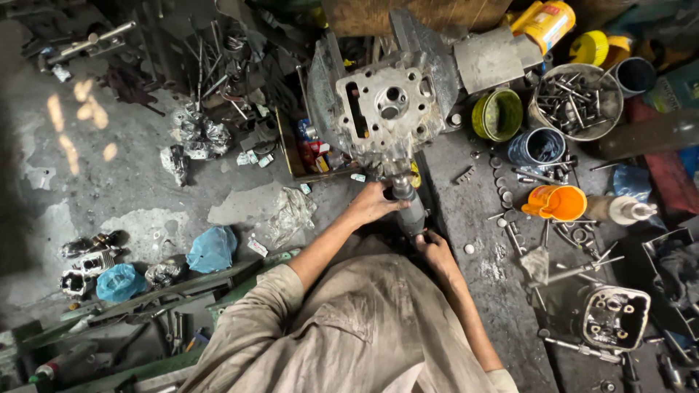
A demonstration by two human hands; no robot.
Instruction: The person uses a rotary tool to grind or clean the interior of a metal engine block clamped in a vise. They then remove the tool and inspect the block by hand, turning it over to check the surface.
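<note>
The person stands at the edge of a dark, oil-stained counter (466,211), where a grey metal cylinder head (389,109) sits clamped upright, its flat face turned toward the camera. The left hand (375,204) has its fingers closed around the upper part of a dark cylindrical tool (408,207) that points into the underside of the head. The right hand (435,249) cups the tool's lower end; how tightly its fingers close cannot be told. To work well, it seems wise to keep the tool in line with the head, the upper hand steadying, the lower pressing evenly. An orange cup (559,201) stands well apart to the right.
</note>
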